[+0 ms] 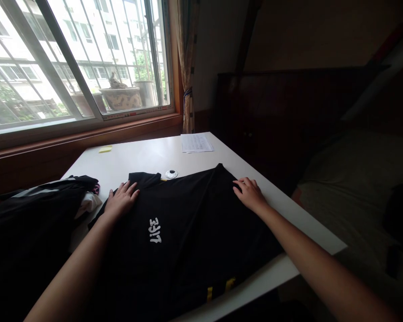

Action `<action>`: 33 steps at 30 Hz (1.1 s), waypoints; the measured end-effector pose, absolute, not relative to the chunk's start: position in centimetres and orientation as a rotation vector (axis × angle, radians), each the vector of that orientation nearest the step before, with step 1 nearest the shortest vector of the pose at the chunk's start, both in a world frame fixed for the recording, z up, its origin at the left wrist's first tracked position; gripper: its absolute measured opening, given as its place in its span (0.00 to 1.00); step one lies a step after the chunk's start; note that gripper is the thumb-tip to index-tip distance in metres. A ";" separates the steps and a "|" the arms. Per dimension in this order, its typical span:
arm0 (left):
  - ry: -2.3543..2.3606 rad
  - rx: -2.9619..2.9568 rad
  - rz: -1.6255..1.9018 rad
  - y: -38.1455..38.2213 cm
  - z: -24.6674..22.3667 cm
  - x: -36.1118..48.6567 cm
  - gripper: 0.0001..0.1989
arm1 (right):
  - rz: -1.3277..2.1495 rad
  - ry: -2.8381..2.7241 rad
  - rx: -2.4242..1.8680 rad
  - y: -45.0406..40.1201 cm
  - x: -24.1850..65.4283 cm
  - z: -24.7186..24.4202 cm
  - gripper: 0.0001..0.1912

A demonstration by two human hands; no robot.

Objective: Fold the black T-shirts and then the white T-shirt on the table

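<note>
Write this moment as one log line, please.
left hand: palm down on black garment; right hand: at garment's edge; garment: spread on white table

The widest free room is a bare band of tabletop (144,156) along the far edge, where a hand could pass between the yellow note (105,149) near the far left corner and the papers (197,142) at the far right corner. A round white disc (171,174) sits on the band's near side, just beside the black garment (195,210), which covers most of the middle. At the left edge a heap of dark clothes (36,214) blocks the way. A bare strip follows the right edge to the near right corner; the right hand (250,193) and forearm (289,237) stand between it and the garment.
</note>
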State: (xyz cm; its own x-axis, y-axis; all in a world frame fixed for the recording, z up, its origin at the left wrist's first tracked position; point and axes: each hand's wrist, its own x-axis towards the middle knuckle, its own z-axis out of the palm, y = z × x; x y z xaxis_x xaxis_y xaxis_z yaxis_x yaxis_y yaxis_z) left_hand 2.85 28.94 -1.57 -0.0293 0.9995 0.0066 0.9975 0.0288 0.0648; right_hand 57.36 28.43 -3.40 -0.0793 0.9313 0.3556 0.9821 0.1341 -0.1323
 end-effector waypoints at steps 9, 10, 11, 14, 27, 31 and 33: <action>2.145 2.308 0.327 27.7 -2.3 1.6 0.28 | 0.105 -1.982 -1.869 25.6 62.1 -2.6 0.17; 2.098 2.366 0.388 27.0 -2.4 1.4 0.28 | 0.172 -1.982 -1.851 24.9 62.7 -2.4 0.16; 2.028 2.435 0.448 26.0 -2.4 1.4 0.27 | 0.241 -1.976 -1.836 24.1 63.3 -2.2 0.16; 1.722 2.627 0.581 21.9 -1.4 1.8 0.25 | 0.382 -1.917 -1.829 21.5 65.0 -1.6 0.17; 1.355 2.625 0.449 5.5 3.7 4.5 0.22 | 0.517 -1.816 -1.866 14.6 66.6 -0.8 0.27; 1.447 2.521 0.403 5.0 2.5 3.6 0.22 | 0.497 -1.849 -1.858 14.2 67.1 -1.4 0.27; 1.477 2.475 0.375 5.0 1.9 3.2 0.20 | 0.539 -1.870 -1.845 14.0 67.1 -1.7 0.27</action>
